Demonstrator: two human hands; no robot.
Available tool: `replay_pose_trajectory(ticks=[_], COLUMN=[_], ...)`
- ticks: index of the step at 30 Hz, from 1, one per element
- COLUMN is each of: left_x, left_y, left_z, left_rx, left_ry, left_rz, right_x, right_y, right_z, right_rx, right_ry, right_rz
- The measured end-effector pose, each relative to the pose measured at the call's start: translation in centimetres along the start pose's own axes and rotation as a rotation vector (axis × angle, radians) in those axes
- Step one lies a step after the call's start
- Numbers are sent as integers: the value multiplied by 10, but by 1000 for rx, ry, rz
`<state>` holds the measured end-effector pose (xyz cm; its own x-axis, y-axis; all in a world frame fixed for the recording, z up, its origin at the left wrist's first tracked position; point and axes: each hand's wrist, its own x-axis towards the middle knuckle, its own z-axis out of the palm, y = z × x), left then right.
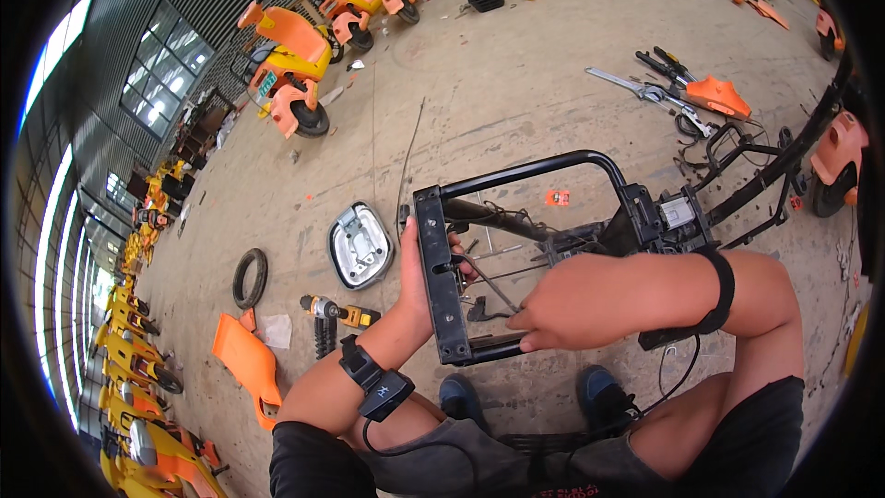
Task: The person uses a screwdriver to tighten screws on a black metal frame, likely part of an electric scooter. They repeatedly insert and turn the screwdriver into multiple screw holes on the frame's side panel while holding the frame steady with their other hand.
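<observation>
Around me a dusty concrete floor runs to a dark corrugated wall whose windows let daylight in.

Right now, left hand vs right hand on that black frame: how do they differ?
The left hand wraps the black frame's upright plate; the right hand pinches at its lower bar. The left hand's wrist carries a boxy device, the right hand's wrist a plain black band. Both are bare and touch the frame.

Single view: head-worn fisheye, looking steeply down from close above the hands. Black frame near centre, knees and shoes at 6 o'clock. Floor runs up to scooters at 11 o'clock. Rim bends straight edges.
</observation>
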<state>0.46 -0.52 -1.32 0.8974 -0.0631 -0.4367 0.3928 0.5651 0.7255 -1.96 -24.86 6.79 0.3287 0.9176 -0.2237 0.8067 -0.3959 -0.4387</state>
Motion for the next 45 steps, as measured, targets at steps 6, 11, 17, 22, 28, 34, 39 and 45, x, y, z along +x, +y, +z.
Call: replay_pose_trajectory(ticks=[6, 11, 17, 22, 28, 34, 39, 45], left_x=[1, 1, 2, 1, -2, -6, -4, -2], left_y=[3, 3, 1, 3, 3, 3, 4, 3], left_z=[-7, -7, -6, -7, -1, 7, 1, -3], left_rx=[-46, -37, 19, -23, -24, -5, -14, -66], left_ry=[-17, 7, -45, -27, -17, 14, -4, -45], left_rz=[-27, -32, 9, -15, -19, -17, -42, -53], right_x=[-8, -7, 9, 35, 61, 78, 83, 94], right_y=[16, 20, 29, 36, 47, 57, 65, 72], right_z=[-33, -51, -52, -56, -68, -70, -67, -64], right_rx=[124, 312, 719, 1005, 1216, 1274, 1281, 1306], right_ry=[-110, 89, 410, 582, 623, 654, 657, 671], right_rz=[27, -1, 2, 108, 200, 263, 232, 257])
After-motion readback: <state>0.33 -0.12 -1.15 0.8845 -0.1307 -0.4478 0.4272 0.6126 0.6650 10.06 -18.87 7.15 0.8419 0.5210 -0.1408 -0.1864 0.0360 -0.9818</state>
